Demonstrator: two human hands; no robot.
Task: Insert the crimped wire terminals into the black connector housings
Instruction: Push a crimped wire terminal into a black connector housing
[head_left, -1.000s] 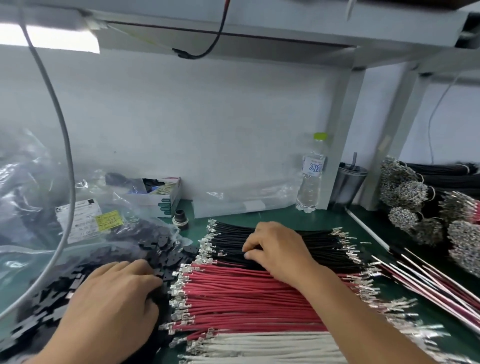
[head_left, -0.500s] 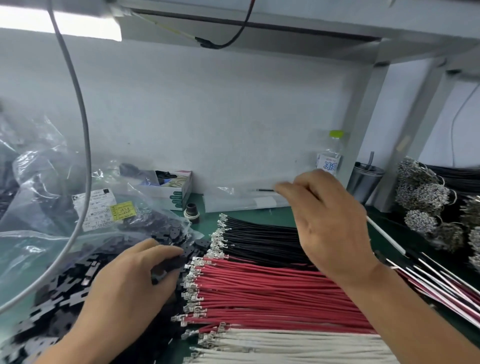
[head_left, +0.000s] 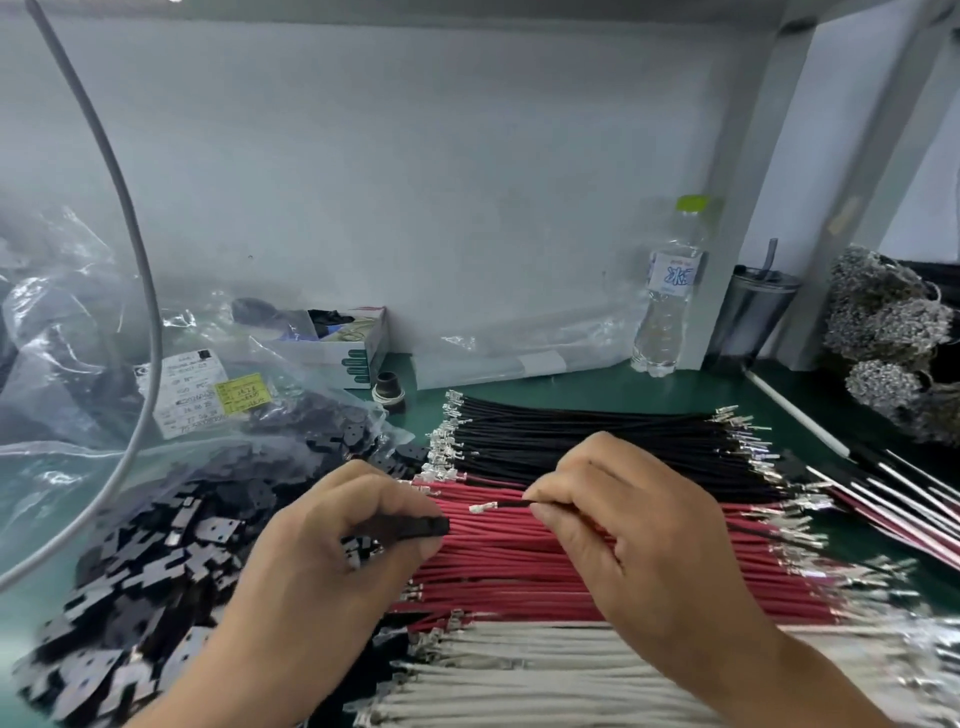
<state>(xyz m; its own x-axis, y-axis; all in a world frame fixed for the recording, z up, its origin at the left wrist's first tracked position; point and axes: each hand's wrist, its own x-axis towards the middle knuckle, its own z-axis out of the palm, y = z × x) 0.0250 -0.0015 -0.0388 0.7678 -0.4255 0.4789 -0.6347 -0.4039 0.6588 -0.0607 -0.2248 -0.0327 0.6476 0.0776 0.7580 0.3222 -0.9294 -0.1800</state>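
My left hand (head_left: 332, 551) grips a black connector housing (head_left: 415, 527) between thumb and fingers, its open end facing right. My right hand (head_left: 623, 525) pinches a black wire (head_left: 511, 504) whose silver crimped terminal (head_left: 480, 507) points left, a short gap from the housing. Both hands hover over rows of crimped wires: black wires (head_left: 597, 436) at the back, red wires (head_left: 519, 561) in the middle, white wires (head_left: 545, 670) nearest me. A heap of loose black housings (head_left: 156, 545) lies to the left.
Clear plastic bags (head_left: 62, 364) with labels sit at the left, beside a small open box (head_left: 337, 343). A water bottle (head_left: 670, 291) and a metal cup (head_left: 753, 312) stand by the back post. Bundles of terminated wires (head_left: 893, 332) fill the right. A grey cable (head_left: 140, 260) hangs left.
My right hand has come down from above the black wires with one black wire. My left hand has lifted a housing from the heap and brought it toward the terminal.
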